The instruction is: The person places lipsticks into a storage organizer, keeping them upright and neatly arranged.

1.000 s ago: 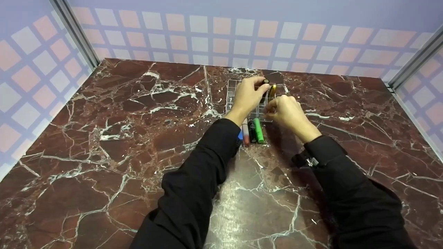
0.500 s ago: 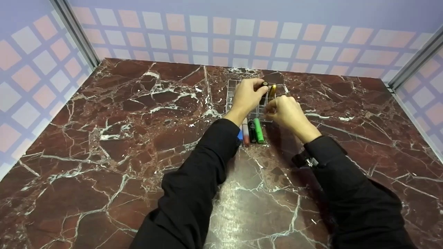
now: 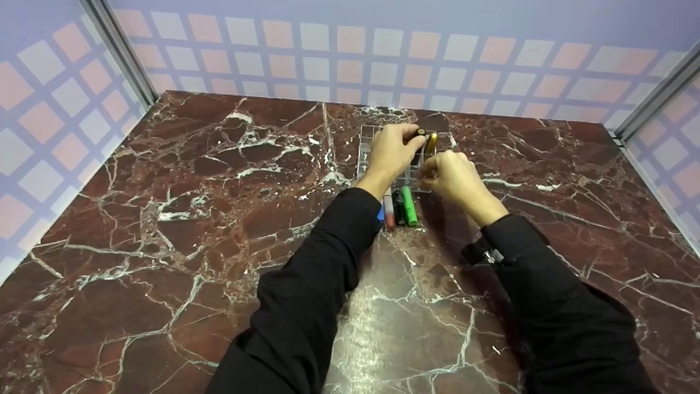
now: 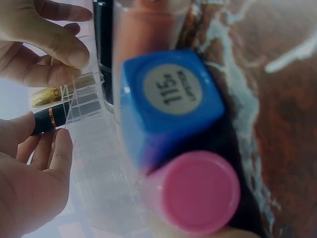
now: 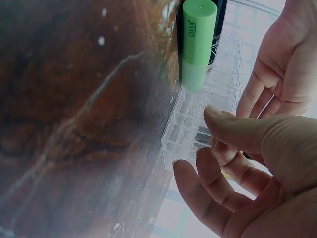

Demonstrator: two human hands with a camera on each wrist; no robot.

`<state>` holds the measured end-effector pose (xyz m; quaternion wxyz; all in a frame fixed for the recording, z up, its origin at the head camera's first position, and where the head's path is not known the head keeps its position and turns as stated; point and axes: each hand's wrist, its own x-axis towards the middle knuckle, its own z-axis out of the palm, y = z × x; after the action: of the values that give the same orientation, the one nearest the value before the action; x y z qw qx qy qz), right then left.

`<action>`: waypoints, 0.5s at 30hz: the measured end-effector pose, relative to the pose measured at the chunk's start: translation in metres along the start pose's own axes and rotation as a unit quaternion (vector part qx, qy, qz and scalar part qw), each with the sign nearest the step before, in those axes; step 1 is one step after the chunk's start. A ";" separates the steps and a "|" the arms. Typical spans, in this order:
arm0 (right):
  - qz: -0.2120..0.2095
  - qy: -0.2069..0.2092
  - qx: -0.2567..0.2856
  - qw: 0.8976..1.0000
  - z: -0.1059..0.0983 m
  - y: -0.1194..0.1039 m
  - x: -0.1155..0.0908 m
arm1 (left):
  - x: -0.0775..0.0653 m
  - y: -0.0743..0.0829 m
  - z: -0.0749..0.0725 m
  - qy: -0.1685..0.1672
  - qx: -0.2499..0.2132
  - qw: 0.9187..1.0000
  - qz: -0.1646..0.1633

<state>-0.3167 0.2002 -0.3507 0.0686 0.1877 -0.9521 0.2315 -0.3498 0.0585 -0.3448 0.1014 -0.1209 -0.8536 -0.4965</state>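
My left hand [image 3: 391, 150] pinches a black lipstick [image 4: 48, 118] with a gold band between thumb and fingers, its lower end in a slot of a clear compartment organizer [image 3: 359, 145]. Beside it a gold lipstick [image 3: 432, 143] stands in the organizer. At the near right edge, my right hand [image 3: 451, 175] grips the clear wall between thumb and index finger, its other fingers loosely bent; the contact is partly hidden. In front of the organizer lie a green tube [image 3: 408, 207], a black tube [image 3: 400, 210] and a clear-and-red tube [image 3: 389, 212].
In the left wrist view, a blue square-capped lipstick [image 4: 173, 94] and a pink-capped tube [image 4: 203, 193] also lie before the organizer, mostly hidden by the left sleeve in the head view. The dark red marble tabletop [image 3: 191, 262] ends at patterned panels [image 3: 350, 65].
The black lipstick in my left hand sits slightly lower than a second ago. My right hand stays in place, and the tubes in front are unmoved.
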 end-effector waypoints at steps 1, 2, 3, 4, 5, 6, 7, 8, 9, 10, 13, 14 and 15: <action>-0.001 0.001 -0.002 1.000 0.000 0.000 0.000 | 0.000 -0.001 0.000 0.000 0.003 1.000 0.002; -0.002 0.002 -0.004 1.000 0.000 0.000 0.000 | 0.001 -0.001 0.001 0.000 0.006 1.000 0.006; -0.002 0.002 -0.005 1.000 0.000 0.000 0.000 | 0.001 -0.001 0.001 -0.001 0.008 1.000 0.008; -0.003 0.003 -0.007 1.000 0.000 0.000 0.000 | 0.001 -0.001 0.001 -0.001 0.009 1.000 0.009; -0.003 0.003 -0.009 1.000 0.000 0.000 0.001 | 0.001 -0.001 0.000 -0.002 0.006 1.000 0.009; -0.003 0.004 -0.011 1.000 0.000 0.000 0.001 | 0.001 -0.001 0.000 -0.003 0.004 1.000 0.007; -0.003 0.004 -0.011 1.000 0.000 0.000 0.001 | 0.001 -0.001 0.000 -0.004 0.002 1.000 0.007; -0.002 0.003 -0.010 1.000 0.000 0.001 0.001 | 0.001 -0.001 0.000 -0.005 -0.001 1.000 0.007; -0.001 0.003 -0.009 1.000 0.000 0.001 0.001 | 0.001 -0.001 -0.001 -0.007 -0.003 1.000 0.005; 0.001 0.002 -0.009 1.000 0.000 0.001 0.001 | 0.001 -0.001 -0.001 -0.009 -0.003 1.000 0.002; 0.007 -0.001 -0.005 1.000 0.000 0.000 0.001 | 0.001 0.000 -0.001 -0.014 0.006 1.000 -0.002; 0.007 -0.002 -0.003 1.000 0.000 0.000 0.000 | 0.001 0.000 -0.001 -0.016 0.006 1.000 -0.007; 0.008 -0.004 -0.002 1.000 0.000 0.000 0.000 | 0.001 0.000 -0.001 -0.017 0.007 1.000 -0.011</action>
<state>-0.3172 0.2000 -0.3511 0.0639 0.1810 -0.9543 0.2292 -0.3506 0.0580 -0.3440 0.0822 -0.1198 -0.8599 -0.4894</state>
